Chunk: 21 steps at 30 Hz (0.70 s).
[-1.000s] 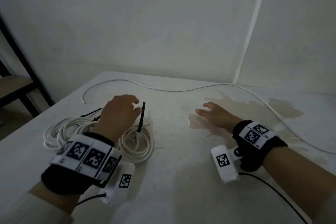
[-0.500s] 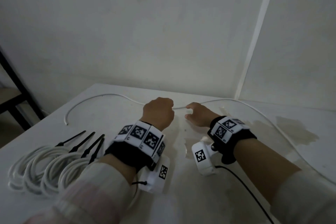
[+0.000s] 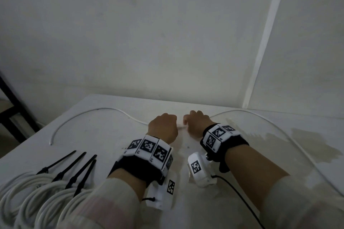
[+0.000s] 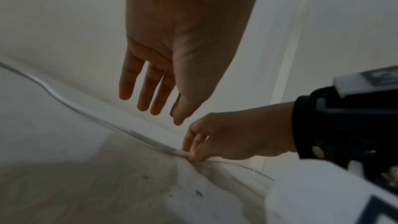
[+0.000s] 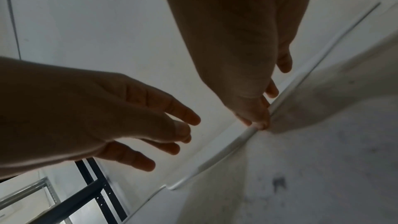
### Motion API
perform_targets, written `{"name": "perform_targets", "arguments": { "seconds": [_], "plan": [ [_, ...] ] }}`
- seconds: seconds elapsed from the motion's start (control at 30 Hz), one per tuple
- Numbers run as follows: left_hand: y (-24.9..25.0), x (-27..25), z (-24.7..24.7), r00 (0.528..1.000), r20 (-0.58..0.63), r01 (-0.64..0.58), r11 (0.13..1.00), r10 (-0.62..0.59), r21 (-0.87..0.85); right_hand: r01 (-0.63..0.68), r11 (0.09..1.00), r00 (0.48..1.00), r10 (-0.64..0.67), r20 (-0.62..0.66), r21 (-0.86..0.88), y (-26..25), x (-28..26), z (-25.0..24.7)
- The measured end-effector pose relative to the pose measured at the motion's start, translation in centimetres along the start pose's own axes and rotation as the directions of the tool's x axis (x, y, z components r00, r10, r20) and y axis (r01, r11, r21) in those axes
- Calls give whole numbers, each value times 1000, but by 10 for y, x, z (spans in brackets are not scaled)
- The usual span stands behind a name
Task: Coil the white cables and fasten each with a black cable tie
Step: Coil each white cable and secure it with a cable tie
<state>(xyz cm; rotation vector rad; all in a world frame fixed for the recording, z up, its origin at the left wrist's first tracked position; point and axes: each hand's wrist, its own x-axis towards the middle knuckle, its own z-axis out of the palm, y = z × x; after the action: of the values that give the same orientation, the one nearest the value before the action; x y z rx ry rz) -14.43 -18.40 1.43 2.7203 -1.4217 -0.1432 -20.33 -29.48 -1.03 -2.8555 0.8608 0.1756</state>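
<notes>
A loose white cable (image 3: pixel 98 108) snakes along the far side of the table (image 3: pixel 104 154) and off to the right. My right hand (image 3: pixel 197 122) pinches it at mid-length; its fingertips (image 4: pixel 191 154) close on the cable (image 4: pixel 132 132). My left hand (image 3: pixel 162 128) hovers just left of it with straight fingers (image 4: pixel 148 91), holding nothing. In the right wrist view the right hand (image 5: pixel 256 108) meets the cable (image 5: pixel 215 157) beside the left hand (image 5: pixel 129 122). Several coiled white cables (image 3: pixel 28 201) lie at the near left, each bound with a black cable tie (image 3: pixel 81 171).
A black metal shelf frame (image 3: pixel 13 109) stands beyond the table's left edge. The wall rises right behind the table. A brownish stain (image 3: pixel 307 145) marks the right of the tabletop. A thin black wire (image 3: pixel 240 199) trails from the right wrist camera.
My left hand has left the tied coil and moved to the loose cable at the far side. My right hand has moved forward and pinched that cable.
</notes>
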Motion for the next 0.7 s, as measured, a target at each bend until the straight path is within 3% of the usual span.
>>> {"name": "perform_targets", "arguments": {
  "seconds": [0.13, 0.3, 0.47, 0.57, 0.7],
  "plan": [
    [1, -4, 5, 1000, 20, -13, 1000, 13, 21, 40, 998, 999, -40, -13, -50, 1, -16, -3],
    [12, -12, 7, 999, 41, -21, 1000, 21, -6, 119, 991, 986, -110, -128, 63, 14, -43, -20],
    [20, -19, -14, 974, -184, -142, 988, 129, -59, 193, 972, 930, -139, -342, 130, 40, -84, -48],
    [14, -28, -28, 966, -233, -136, 985, 109, -103, 160, 961, 899, -48, -436, 225, 65, -115, -66],
    [34, -44, -41, 920, -359, -202, 974, 154, -98, -6, 992, 930, 53, -364, 129, 85, -152, -81]
  ]
}}
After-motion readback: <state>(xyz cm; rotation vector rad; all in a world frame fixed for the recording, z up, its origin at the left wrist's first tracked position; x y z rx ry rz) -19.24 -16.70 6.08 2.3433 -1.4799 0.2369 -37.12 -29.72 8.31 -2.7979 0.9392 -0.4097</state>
